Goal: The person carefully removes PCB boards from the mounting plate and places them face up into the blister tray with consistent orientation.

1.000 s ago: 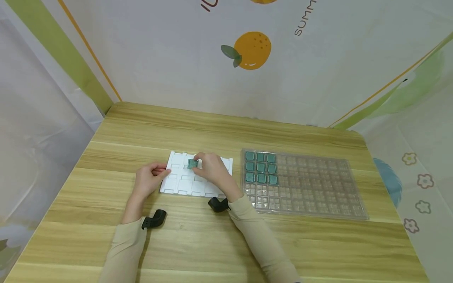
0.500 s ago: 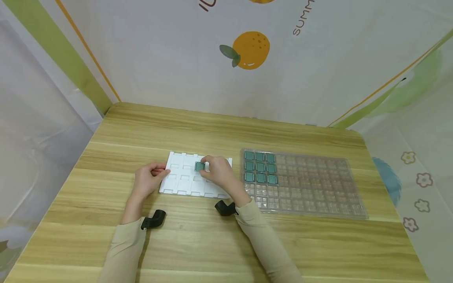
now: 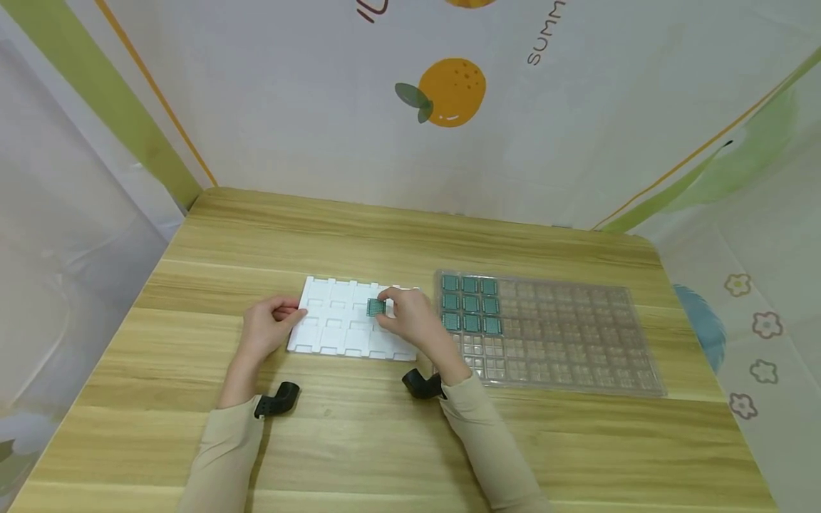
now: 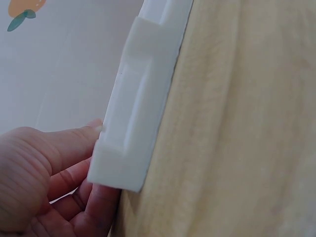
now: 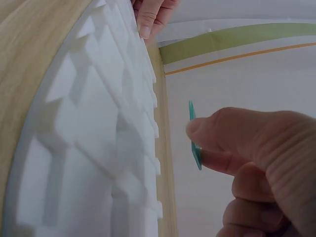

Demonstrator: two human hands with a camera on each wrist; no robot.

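Observation:
My right hand (image 3: 417,318) pinches a small green perforated circuit board (image 3: 375,307) between thumb and fingers, over the right part of a white plastic tray (image 3: 327,303). In the right wrist view the board (image 5: 193,133) appears nearly edge-on, raised above the tray's pockets. My left hand (image 3: 266,326) grips the tray's left edge, thumb on top and fingers at the side and underneath, as the left wrist view shows. The tray has shallow moulded pockets, and those in sight hold no boards. Its right end is partly hidden by my right hand.
To the right lies a clear plastic tray (image 3: 577,342) with many small compartments. Several green boards (image 3: 471,303) sit in three columns at its upper left. Both trays rest on a wooden table (image 3: 346,442), with a printed curtain (image 3: 308,107) behind it.
My right hand has moved to the right across the white tray, carrying the circuit board with it. My left hand keeps its grip on the tray's left edge.

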